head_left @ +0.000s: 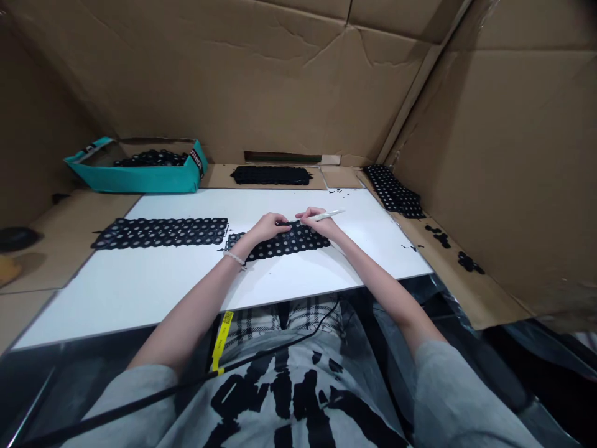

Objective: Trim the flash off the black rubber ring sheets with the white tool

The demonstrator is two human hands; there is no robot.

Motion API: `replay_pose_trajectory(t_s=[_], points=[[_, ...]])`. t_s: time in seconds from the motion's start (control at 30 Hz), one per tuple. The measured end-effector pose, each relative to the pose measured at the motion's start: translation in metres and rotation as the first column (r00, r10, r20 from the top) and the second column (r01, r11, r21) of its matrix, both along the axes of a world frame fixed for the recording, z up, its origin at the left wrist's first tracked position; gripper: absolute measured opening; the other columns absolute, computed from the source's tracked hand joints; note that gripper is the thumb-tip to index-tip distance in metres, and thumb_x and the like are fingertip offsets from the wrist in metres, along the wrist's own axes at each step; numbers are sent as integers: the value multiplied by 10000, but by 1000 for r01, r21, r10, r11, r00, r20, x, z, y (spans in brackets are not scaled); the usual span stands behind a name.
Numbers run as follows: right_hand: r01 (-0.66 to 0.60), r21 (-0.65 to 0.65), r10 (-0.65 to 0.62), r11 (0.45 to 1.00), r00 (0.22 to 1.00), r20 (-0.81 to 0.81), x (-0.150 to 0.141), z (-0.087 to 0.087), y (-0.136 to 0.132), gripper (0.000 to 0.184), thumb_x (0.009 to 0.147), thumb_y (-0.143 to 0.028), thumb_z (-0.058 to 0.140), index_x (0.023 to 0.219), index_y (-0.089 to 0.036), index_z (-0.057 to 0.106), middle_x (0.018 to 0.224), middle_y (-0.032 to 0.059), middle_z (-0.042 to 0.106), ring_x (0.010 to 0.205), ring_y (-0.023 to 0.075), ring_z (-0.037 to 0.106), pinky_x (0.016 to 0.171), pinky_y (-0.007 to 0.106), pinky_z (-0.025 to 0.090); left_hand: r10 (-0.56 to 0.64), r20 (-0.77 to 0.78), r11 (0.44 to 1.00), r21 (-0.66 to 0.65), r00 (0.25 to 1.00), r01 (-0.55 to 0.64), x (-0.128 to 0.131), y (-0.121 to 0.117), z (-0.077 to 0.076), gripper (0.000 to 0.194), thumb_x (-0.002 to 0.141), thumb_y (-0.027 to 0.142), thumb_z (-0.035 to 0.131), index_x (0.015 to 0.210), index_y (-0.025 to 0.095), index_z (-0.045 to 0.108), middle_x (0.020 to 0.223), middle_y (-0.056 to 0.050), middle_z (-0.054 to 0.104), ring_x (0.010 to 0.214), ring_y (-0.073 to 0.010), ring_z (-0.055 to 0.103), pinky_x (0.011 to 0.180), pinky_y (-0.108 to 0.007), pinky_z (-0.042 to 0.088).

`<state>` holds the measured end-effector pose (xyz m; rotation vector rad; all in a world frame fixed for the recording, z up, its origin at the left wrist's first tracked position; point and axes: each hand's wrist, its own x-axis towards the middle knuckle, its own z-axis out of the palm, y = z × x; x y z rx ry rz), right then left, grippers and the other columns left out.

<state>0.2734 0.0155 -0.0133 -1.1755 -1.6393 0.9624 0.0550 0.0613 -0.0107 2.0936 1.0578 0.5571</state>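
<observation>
From my remote seat, working left to right, I see a teal fabric-and-card tray (135, 177) on the cardboard shelf, heaped with black perforated pieces (150, 158). On the white board (186, 298), a long black perforated sheet (161, 232) lies just beside a shorter black perforated strip (284, 242). The left hand (268, 228), with a white beaded bracelet (234, 257) at its wrist, lies over the strip, fingers curled toward its top edge; I cannot tell whether it is gripping. The right hand (317, 224) sits just beside it on the strip, pinching a slim white pen-like tool (327, 215) that points away to the right. A black cable with a yellow tag (222, 341) runs across the person's lap, below the board. Beyond the hands, another black perforated sheet (270, 175) lies on the cardboard at the back. Further right, a third black perforated sheet (394, 191) and small black scraps (470, 262) rest on a cardboard strip (466, 292) beside the board.
</observation>
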Motion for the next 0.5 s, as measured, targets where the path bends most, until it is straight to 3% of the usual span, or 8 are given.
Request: replay_pose_trajectory(t_s=[0.17,0.37,0.5], points=[[74,50,-79,996,992,102,-10,-2,-3,168,754,-358,616,703,-205,570,709,-11,629,722,162,578,703,279,438,-39,56,996,-81,998,44,2,-1,-1,423,681,557,664,820,161,725,857,-59,743,863,-258,620,819,-345,435],[70,96,-83,993,986,144,-14,-8,-4,130,774,-326,572,712,-212,556,726,-17,622,738,160,572,704,277,425,-13,96,979,-202,995,32,3,-8,1,426,695,558,669,821,154,720,823,-38,723,824,-234,596,786,-332,422],[71,147,-103,987,968,227,-16,-16,0,138,802,-334,552,723,-223,534,739,-20,624,742,163,574,702,285,417,-70,109,954,-283,992,98,-2,-4,3,427,689,569,686,815,162,707,786,-23,700,771,-211,579,748,-322,412]])
